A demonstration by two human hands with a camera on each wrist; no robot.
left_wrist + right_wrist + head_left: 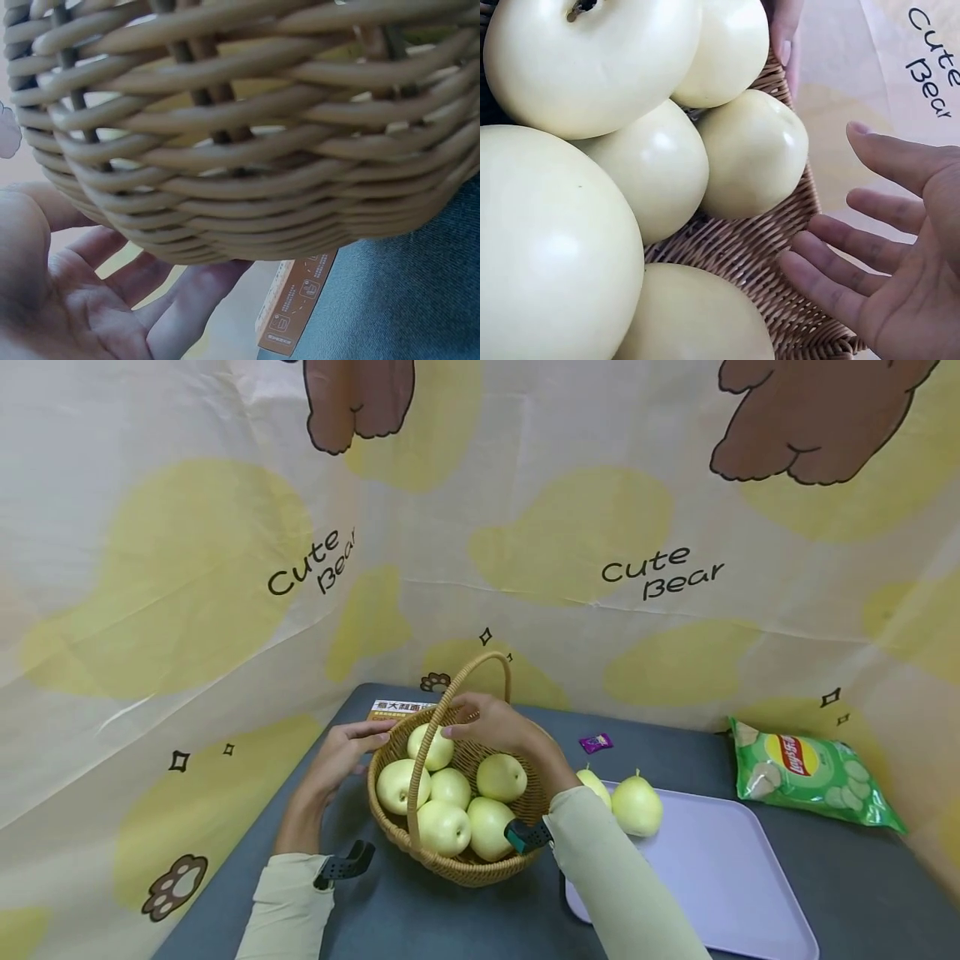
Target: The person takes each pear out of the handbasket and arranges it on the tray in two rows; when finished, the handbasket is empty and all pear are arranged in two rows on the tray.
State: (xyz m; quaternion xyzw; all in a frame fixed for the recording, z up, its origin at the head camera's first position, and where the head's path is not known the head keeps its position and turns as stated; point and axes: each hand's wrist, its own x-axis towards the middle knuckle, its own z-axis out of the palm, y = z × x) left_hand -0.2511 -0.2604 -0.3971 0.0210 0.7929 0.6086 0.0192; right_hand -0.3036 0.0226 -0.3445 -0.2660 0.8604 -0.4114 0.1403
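A wicker basket [480,872] with a tall arched handle [417,777] holds several pale yellow-green pears [444,828]. My left hand [341,758] is at the basket's left side, its extended fingers touching the rim. In the left wrist view the woven wall [225,172] fills the upper part, and the left hand [97,300] shows below it, fingertips partly hidden behind the weave. My right hand [491,722] is over the far part of the basket, beside the handle. The right wrist view shows the right hand [885,240] with fingers apart and nothing held, near the pears [754,154].
To the right stands a pale lilac tray [720,868] with two pears [637,806] at its far left corner, one partly behind my right forearm. Further right lies a green chip bag [817,772]. A small purple packet [596,742] and a printed box [397,707] lie behind, before the patterned cloth.
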